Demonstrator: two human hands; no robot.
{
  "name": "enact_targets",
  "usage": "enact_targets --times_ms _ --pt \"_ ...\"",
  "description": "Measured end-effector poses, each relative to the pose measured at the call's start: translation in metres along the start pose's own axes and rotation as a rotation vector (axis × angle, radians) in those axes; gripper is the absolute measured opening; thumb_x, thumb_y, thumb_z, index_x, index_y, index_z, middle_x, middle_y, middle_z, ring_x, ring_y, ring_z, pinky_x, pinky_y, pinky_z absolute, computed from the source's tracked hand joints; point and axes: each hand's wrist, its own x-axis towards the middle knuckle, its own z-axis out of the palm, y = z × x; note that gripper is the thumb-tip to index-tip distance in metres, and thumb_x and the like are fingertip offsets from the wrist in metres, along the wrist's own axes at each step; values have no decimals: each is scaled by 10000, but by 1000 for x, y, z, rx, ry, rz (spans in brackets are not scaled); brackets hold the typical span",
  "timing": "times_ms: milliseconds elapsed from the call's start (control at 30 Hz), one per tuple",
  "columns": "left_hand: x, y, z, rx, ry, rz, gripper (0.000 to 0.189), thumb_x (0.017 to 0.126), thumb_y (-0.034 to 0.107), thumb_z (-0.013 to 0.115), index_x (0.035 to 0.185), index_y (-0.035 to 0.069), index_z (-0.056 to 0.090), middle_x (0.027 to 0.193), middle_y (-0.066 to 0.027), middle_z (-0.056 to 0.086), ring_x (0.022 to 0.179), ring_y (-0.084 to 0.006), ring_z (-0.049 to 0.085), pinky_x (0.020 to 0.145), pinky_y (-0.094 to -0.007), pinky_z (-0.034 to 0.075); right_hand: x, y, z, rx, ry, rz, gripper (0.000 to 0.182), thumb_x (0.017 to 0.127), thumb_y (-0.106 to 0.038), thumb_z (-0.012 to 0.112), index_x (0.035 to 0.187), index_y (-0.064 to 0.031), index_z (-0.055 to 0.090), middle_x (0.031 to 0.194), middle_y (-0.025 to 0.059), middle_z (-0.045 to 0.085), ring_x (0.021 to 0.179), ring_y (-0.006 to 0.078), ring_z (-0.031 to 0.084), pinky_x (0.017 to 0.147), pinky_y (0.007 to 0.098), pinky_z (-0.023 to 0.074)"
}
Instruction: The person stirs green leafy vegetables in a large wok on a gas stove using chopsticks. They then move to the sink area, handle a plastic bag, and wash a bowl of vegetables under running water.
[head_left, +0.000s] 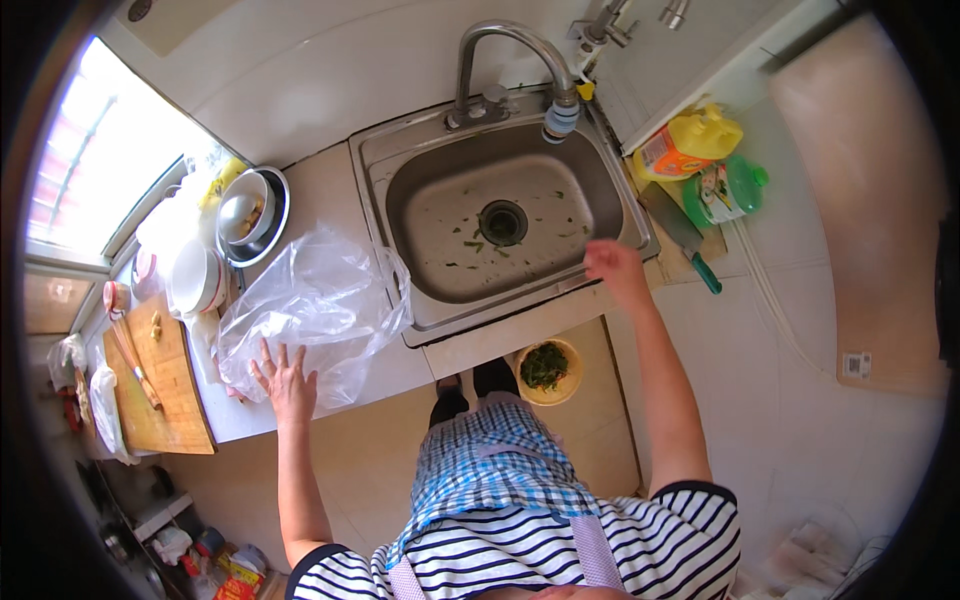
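Note:
My left hand (286, 381) has its fingers spread over the near side of a clear plastic bag (315, 300); whether it presses on the bag cannot be told. The bag lies crumpled on the white countertop (397, 367), and one end reaches over the rim of the stainless steel sink (375, 300). Blurred, with fingers that look curled, my right hand (619, 274) is at the sink's front right corner. I cannot make out anything in it. Green leaf scraps (474, 245) lie around the drain (503, 223). Above the basin curves a chrome faucet (517, 28).
Left stand nested bowls (281, 202), a white bowl (196, 277) and a wooden cutting board (169, 375). A cleaver (675, 221), a yellow jug (686, 142) and a green bottle (731, 191) sit right of the sink. A bin of greens (570, 386) stands on the floor by my feet.

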Motion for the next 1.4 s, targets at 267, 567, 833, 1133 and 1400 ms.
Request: enact_targets --times_ms 267,567,833,1133,1400 --pt "-28 28 -44 -162 191 10 307 716 157 693 1005 96 610 1273 -95 465 1259 -301 320 1035 -484 188 162 96 3 -1129 -50 407 550 648 -45 709 1118 38 435 1017 199 569 990 369 533 797 426 476" --pt "-44 94 -80 -376 236 -184 213 736 71 667 946 67 635 1236 -101 500 1234 -300 359 989 -409 302 179 109 129 -573 -457 -14 299 674 -97 696 948 -44 588 969 152 575 907 308 561 786 403 459" --pt "-37 118 -88 -507 278 -240 214 711 21 679 918 67 652 1217 -111 510 1194 -313 396 947 -399 355 179 93 180 -887 -504 -526 221 694 -128 647 886 -30 599 1021 119 533 1000 286 493 830 388 442" --pt "-32 119 -90 -514 272 -266 191 713 20 677 898 65 655 1200 -112 523 1179 -311 415 942 -399 361 185 108 139 -907 -851 -808 141 677 -103 608 803 -45 577 910 91 554 939 263 513 779 375 459" --pt "-15 136 -93 -562 243 -207 191 714 17 673 896 72 656 1193 -121 524 1173 -309 421 937 -393 368 183 104 215 -808 -761 -1014 154 676 -104 607 816 -48 572 942 104 534 970 276 501 801 363 455"
